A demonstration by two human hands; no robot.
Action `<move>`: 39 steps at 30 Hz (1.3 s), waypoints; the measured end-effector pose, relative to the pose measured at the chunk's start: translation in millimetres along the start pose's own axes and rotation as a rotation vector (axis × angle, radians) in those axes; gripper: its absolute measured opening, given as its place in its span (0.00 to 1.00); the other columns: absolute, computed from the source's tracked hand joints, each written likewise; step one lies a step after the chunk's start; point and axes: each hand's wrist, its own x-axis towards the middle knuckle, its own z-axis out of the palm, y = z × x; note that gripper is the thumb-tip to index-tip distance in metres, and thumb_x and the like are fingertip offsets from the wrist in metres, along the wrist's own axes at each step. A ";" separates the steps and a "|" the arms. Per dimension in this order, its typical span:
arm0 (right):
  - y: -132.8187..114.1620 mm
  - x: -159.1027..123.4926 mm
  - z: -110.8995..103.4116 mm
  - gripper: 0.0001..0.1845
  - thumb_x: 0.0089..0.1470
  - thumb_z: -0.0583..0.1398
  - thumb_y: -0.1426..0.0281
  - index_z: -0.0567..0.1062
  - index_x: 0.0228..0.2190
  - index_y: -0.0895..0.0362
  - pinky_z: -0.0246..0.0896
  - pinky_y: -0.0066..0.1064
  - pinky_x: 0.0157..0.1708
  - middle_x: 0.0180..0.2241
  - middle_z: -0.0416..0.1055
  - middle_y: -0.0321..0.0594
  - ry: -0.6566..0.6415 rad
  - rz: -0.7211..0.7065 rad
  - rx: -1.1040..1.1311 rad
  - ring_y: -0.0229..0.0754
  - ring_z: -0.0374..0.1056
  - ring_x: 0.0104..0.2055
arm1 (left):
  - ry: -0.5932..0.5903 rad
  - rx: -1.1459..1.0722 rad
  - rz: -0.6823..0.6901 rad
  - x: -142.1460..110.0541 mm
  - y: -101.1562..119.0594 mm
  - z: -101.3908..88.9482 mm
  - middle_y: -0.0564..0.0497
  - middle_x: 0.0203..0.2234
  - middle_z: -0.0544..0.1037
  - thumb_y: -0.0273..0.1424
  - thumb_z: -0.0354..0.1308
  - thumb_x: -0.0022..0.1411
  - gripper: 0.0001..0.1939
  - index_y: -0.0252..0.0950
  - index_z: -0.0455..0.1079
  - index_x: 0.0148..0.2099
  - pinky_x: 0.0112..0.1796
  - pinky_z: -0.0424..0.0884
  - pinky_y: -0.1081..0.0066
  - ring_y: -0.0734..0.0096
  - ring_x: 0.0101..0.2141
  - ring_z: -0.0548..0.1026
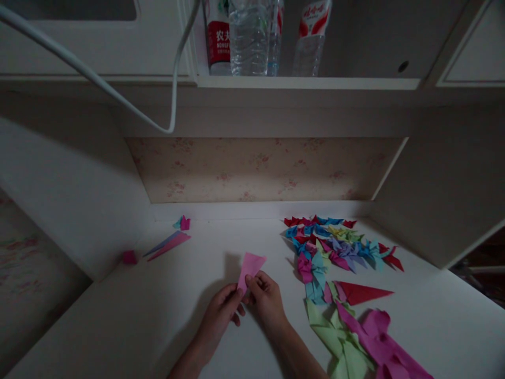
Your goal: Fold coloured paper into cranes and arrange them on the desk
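Near the middle of the white desk, a small folded piece of pink paper [251, 265] is held up between both hands. My left hand [225, 305] pinches its lower left edge between thumb and fingers. Thumb and forefinger of my right hand [266, 297] close on the paper's right side. The paper is narrow at the bottom and wider at its slanted top. Part of its lower end is covered by my fingers.
Rows of colourful folded paper figures [335, 245], a red paper cone [365, 292] and larger green [343, 337] and magenta [389, 345] paper pieces lie right. Pink-purple pointed paper [169, 246] lies left. Bottles [248, 39] stand on the shelf above; a white cable [118, 97] hangs down.
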 end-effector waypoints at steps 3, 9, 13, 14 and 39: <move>1.8 0.4 0.5 0.17 0.51 0.62 0.56 0.69 0.28 0.57 0.50 0.23 0.16 0.17 0.63 0.29 -0.038 0.014 0.028 0.32 0.58 0.15 | 0.007 -0.033 0.020 -1.0 0.9 0.0 0.50 0.26 0.73 0.44 0.61 0.53 0.18 0.33 0.73 0.37 0.21 0.62 0.77 0.73 0.25 0.68; 7.4 3.8 -2.0 0.17 0.49 0.63 0.56 0.71 0.29 0.58 0.46 0.22 0.16 0.17 0.64 0.30 -0.012 0.000 0.003 0.30 0.54 0.15 | 0.036 -0.087 0.022 1.9 -1.3 -2.1 0.50 0.25 0.72 0.43 0.63 0.51 0.17 0.33 0.73 0.31 0.22 0.62 0.76 0.73 0.26 0.68; 10.5 5.0 -2.9 0.18 0.50 0.62 0.55 0.70 0.28 0.58 0.46 0.24 0.16 0.17 0.63 0.31 -0.024 0.007 -0.013 0.32 0.57 0.16 | 0.056 -0.147 0.009 4.5 -1.8 -2.3 0.49 0.27 0.73 0.43 0.66 0.47 0.18 0.33 0.75 0.33 0.21 0.62 0.76 0.73 0.26 0.68; 10.8 5.1 -3.1 0.18 0.50 0.62 0.55 0.70 0.27 0.58 0.46 0.24 0.16 0.17 0.62 0.30 -0.019 0.002 -0.025 0.32 0.56 0.16 | 0.069 -0.163 0.000 5.2 -2.2 -2.5 0.49 0.27 0.74 0.43 0.67 0.46 0.19 0.33 0.75 0.35 0.21 0.62 0.76 0.72 0.26 0.69; 5.4 3.9 -3.2 0.22 0.50 0.62 0.53 0.76 0.34 0.60 0.59 0.27 0.30 0.26 0.71 0.39 0.036 -0.035 -0.198 0.40 0.65 0.30 | -0.015 -0.083 0.109 10.5 -9.1 -5.8 0.42 0.37 0.79 0.43 0.64 0.53 0.22 0.32 0.76 0.44 0.41 0.69 0.67 0.62 0.36 0.74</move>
